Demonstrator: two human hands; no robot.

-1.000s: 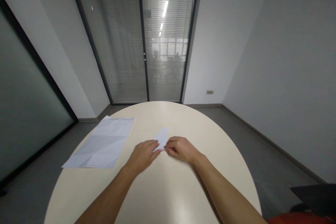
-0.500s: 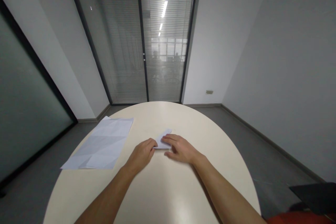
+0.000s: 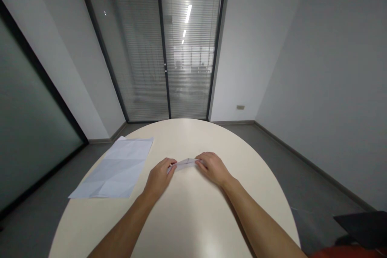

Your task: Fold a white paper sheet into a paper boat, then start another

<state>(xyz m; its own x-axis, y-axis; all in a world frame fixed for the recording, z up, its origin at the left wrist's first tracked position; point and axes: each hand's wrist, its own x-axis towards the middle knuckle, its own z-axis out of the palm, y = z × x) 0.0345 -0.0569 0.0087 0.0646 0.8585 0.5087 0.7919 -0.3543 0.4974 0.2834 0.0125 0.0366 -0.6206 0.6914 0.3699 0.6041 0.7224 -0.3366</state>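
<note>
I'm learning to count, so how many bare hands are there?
2: the bare left hand and the bare right hand, at opposite ends of the narrow folded white paper, over the round cream table. Neither hand is hidden.

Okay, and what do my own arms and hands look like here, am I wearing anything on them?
Your left hand and right hand are bare, with no gloves and no rings that can be made out. Both forearms are uncovered too, no sleeve, watch or bracelet in view.
</note>
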